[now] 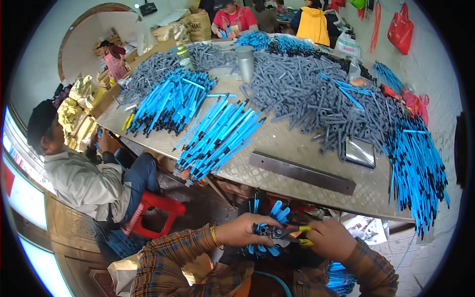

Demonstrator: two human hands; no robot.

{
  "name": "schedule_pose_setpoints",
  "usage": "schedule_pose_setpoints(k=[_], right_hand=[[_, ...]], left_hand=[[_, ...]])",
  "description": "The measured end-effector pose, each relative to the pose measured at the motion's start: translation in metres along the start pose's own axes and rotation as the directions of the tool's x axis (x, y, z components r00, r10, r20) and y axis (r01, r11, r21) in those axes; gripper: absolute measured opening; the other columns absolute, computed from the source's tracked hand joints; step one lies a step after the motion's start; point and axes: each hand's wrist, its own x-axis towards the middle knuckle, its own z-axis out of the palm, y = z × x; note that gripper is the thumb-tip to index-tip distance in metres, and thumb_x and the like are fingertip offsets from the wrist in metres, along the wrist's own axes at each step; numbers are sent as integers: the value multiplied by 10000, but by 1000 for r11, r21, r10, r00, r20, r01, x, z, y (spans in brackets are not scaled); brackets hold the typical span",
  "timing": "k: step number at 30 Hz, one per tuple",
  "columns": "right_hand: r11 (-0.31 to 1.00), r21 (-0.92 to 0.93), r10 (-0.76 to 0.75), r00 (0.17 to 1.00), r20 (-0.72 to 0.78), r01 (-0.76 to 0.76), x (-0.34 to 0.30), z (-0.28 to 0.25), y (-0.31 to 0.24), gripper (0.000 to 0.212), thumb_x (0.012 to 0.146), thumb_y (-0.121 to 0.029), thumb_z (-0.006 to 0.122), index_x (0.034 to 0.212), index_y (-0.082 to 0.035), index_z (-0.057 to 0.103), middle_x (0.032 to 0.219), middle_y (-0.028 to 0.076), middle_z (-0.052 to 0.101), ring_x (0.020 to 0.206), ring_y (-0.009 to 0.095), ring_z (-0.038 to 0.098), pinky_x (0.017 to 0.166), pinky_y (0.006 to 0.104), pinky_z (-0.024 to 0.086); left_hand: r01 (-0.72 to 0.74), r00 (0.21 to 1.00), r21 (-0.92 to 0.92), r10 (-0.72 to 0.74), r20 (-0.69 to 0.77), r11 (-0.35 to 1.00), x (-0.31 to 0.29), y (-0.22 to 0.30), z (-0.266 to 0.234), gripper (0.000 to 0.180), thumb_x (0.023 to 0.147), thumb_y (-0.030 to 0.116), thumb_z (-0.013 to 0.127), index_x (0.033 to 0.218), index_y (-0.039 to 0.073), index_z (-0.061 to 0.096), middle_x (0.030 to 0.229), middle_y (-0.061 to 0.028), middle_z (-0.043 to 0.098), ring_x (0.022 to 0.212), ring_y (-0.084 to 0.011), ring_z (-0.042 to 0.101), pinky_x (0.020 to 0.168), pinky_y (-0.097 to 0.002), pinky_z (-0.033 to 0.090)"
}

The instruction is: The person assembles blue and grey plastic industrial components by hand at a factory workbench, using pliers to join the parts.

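My left hand (243,229) is closed around a black ribbed piece (262,229), held in front of my body. Blue rods (280,212) with black parts stick out above and below that hand; how they join the piece is unclear. Yellow-handled pliers (304,229) are gripped in my right hand (332,240), their jaws pointing left and reaching the black piece. Whether the jaws bite on it is too small to tell. Both hands are below the near edge of the metal-topped table (227,171).
Blue rod bundles (217,138) overhang the table's front edge, and more (415,168) hang off its right end. Grey plastic parts (307,89) are heaped behind a flat metal bar (302,172). At left, a person (84,173) sits on a red stool (158,213). A metal cup (245,64) stands farther back.
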Motion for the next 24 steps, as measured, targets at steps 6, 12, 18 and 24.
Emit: schedule_pose_setpoints(k=[6, 12, 18, 24], right_hand=[[-180, 750, -289, 763, 578, -637, -31, 98, -3, 324, 852, -213, 559, 1114, -35, 490, 914, 29, 576, 808, 176, 592, 698, 303, 496], [423, 879, 45, 974, 222, -220, -4, 21, -5, 497, 809, -207, 614, 1236, -57, 409, 942, 38, 566, 755, 150, 590, 681, 279, 497], [-424, 607, -216, 726, 653, -672, -32, 69, 4, 606, 801, -197, 623, 1313, -75, 321, 981, 40, 555, 788, 159, 581, 708, 278, 485], [696, 700, 42, 982, 185, -162, 2, 19, 0, 523, 765, -185, 622, 1231, -45, 430, 888, 39, 563, 758, 171, 576, 678, 290, 484]], left_hand=[[-121, 989, 33, 118, 93, 992, 5, -4, 4, 405, 733, 215, 727, 1074, 54, 578, 994, -125, 615, 924, -266, 596, 801, -346, 463], [213, 975, -136, -202, 90, 968, 4, -5, -10, 375, 739, 203, 718, 1054, 53, 581, 1017, -114, 612, 942, -246, 592, 808, -341, 461], [-76, 990, -28, 79, 117, 997, 12, -8, -4, 373, 740, 199, 717, 1042, 38, 569, 991, -111, 609, 933, -221, 589, 801, -325, 458], [72, 990, -94, -60, 124, 993, 2, -3, -10, 394, 746, 200, 713, 1071, 39, 560, 1013, -118, 605, 944, -228, 587, 805, -323, 455]])
